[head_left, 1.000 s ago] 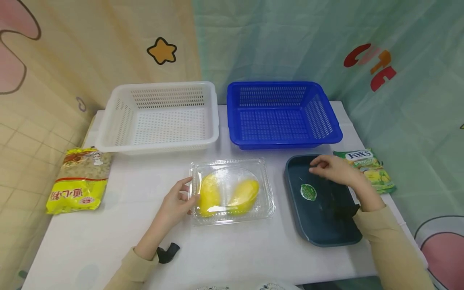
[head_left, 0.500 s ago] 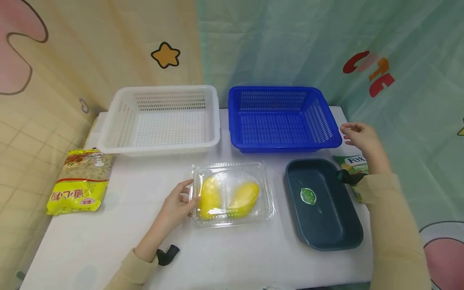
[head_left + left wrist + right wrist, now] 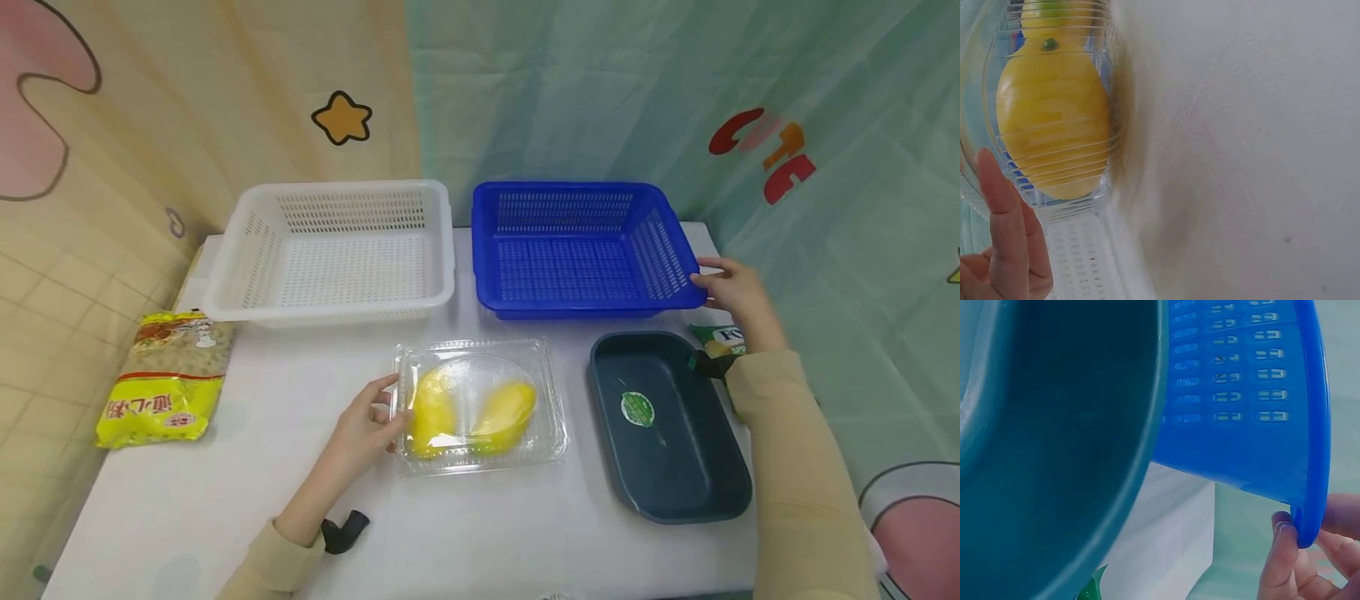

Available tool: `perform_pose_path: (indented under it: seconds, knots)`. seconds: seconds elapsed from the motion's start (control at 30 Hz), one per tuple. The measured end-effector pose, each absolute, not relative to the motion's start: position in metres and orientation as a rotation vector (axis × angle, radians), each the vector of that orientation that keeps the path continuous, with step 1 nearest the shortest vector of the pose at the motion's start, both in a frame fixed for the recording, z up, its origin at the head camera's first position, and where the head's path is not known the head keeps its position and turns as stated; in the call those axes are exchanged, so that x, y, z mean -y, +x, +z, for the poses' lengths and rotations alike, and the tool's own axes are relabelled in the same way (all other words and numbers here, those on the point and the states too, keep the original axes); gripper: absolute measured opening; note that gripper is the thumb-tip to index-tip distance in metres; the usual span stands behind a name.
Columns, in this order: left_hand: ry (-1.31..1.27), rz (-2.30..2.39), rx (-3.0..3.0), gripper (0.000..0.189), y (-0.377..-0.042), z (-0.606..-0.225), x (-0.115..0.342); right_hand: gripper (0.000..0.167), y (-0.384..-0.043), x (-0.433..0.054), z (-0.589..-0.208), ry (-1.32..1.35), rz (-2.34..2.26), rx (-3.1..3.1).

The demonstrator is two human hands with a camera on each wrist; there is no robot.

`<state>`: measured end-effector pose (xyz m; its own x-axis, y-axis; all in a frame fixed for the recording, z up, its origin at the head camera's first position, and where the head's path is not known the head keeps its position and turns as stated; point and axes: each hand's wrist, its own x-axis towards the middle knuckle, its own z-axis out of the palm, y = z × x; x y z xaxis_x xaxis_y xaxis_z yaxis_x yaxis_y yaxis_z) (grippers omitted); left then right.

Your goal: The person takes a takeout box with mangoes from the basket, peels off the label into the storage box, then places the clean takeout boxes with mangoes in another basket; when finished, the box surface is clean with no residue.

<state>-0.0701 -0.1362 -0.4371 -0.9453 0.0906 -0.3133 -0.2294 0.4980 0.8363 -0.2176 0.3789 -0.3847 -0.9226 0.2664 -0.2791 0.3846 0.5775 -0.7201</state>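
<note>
Head view: the right hand pinches the rim of the blue perforated basket at its near right corner, beside the white basket. The left hand, fingers relaxed and spread, touches the left edge of the clear clamshell, which lies mid-table with two yellow mangoes inside. The dark teal basin stands right of the clamshell.
</note>
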Motion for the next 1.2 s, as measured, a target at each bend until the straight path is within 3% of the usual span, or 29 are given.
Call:
perform_pose_path:
  seconds: [0.33,0.67,0.93,1.2]
  knots:
    - [-0.071,1.435,-2.502,0.064,-0.07,-0.432,0.134,0.063,-0.225,-0.382,-0.382,0.637,-1.355,-2.612]
    - [0.072,1.481,-2.527,0.065,-0.086,-0.388,0.135,0.061,-0.221,-0.375,-0.377,0.68,-1.359,-2.576]
    - [0.153,1.564,-2.554,0.064,-0.142,-0.345,0.121,0.063,-0.216,-0.377,-0.377,0.674,-1.382,-2.556]
    - [0.186,1.616,-2.536,0.067,-0.205,-0.329,0.079,0.063,-0.216,-0.375,-0.381,0.644,-1.392,-2.559]
